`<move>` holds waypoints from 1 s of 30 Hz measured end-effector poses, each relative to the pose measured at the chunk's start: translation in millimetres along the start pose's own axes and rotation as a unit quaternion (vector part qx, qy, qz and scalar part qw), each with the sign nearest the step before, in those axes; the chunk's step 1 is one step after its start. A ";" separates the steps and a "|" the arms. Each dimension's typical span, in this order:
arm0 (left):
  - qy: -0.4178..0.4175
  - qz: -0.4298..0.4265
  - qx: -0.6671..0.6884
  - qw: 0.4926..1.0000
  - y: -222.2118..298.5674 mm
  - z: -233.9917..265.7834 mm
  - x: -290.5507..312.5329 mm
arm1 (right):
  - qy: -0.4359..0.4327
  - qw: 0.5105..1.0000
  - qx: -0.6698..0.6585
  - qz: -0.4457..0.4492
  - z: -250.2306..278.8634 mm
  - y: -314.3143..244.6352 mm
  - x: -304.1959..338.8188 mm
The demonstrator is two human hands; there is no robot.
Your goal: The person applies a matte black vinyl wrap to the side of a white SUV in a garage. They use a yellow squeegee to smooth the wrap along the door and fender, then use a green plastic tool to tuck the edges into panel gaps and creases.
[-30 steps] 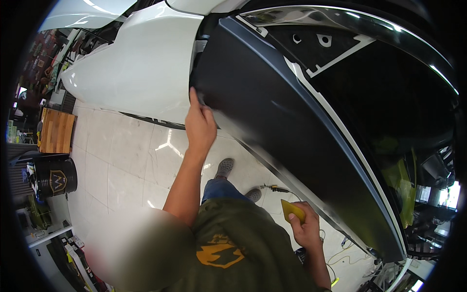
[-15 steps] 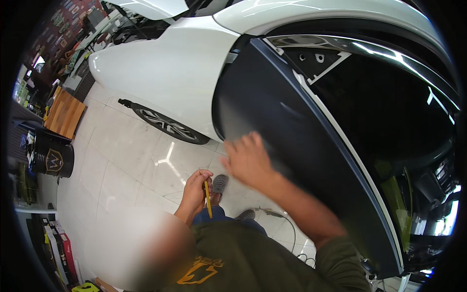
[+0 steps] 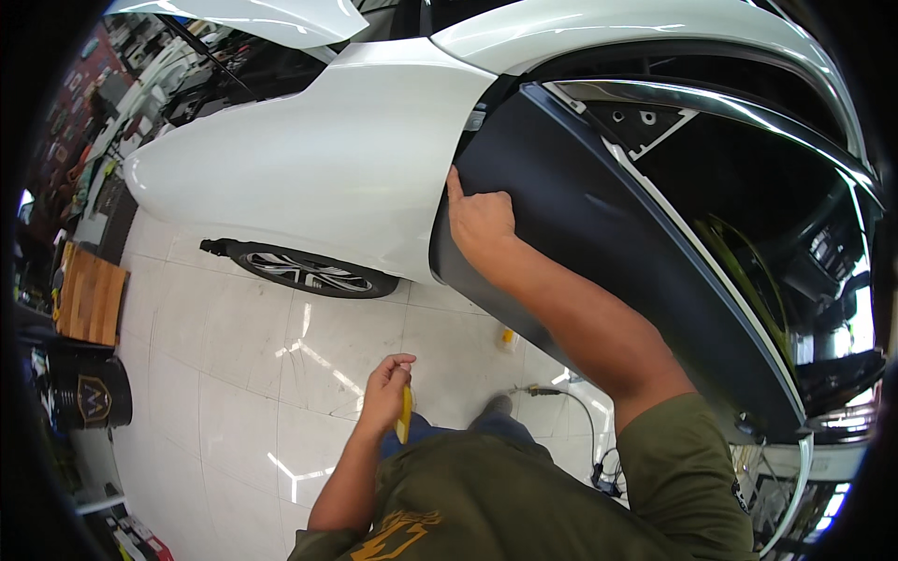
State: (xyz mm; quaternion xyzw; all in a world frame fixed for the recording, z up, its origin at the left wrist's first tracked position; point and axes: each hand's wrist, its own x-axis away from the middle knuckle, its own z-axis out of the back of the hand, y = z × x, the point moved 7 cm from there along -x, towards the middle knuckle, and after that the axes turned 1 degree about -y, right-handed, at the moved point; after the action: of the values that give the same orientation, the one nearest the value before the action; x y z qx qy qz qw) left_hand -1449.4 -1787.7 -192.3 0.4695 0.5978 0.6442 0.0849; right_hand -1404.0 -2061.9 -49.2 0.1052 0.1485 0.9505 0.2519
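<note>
Clutched in the left hand [image 3: 385, 388], a thin yellow squeegee [image 3: 404, 415] hangs above the tiled floor [image 3: 234, 374]. Rightward, the right hand [image 3: 479, 220] lies open, fingers pressed on the dark-wrapped car door [image 3: 599, 234] at its front edge, beside the white fender [image 3: 318, 178]. That film probably feels slick and pliable, best worked at the edge.

Bare tiled floor [image 3: 281, 365] beside door [image 3: 599, 234]

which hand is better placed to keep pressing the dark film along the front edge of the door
Right. The right hand already rests on the dark door panel at its front edge. The left hand hangs low over the floor, its grip shut on a yellow tool.
</note>
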 end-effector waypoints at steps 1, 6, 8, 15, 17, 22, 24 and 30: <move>-0.010 0.002 -0.004 1.000 5.1 11.5 -5.4 | -0.020 1.000 0.014 -0.014 -2.7 -0.6 -0.8; 0.026 -0.125 -0.171 0.977 49.4 77.6 -51.5 | 0.017 0.992 0.125 0.011 -11.1 -8.4 -1.0; 0.056 -0.177 -0.225 0.957 93.6 90.5 -63.3 | 0.033 0.984 0.167 0.041 -9.1 -13.1 -2.2; 0.202 -0.413 -0.350 0.817 217.7 88.2 -100.2 | 0.005 0.965 0.244 0.092 -12.0 -27.9 -0.8; 0.235 -0.481 -0.377 0.756 248.2 79.6 -112.7 | 0.045 0.956 0.270 0.108 -8.0 -24.9 3.7; 0.276 -0.576 -0.407 0.653 260.0 77.2 -154.9 | 0.237 0.919 0.304 0.088 -8.9 -28.3 10.7; 0.291 -0.607 -0.415 0.613 251.8 77.6 -161.6 | 0.337 0.891 0.288 0.096 -10.1 -23.1 11.0; 0.388 -0.641 -0.430 0.504 246.9 83.2 -173.9 | 0.478 0.815 0.248 0.212 -71.5 -51.9 56.7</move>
State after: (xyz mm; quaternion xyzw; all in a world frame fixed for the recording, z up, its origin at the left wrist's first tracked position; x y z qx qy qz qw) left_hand -1184.4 -1913.8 -83.0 -0.4331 0.3585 0.7089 0.4259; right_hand -1448.6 -2006.4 -126.3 -0.2749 0.4546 0.8420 -0.0934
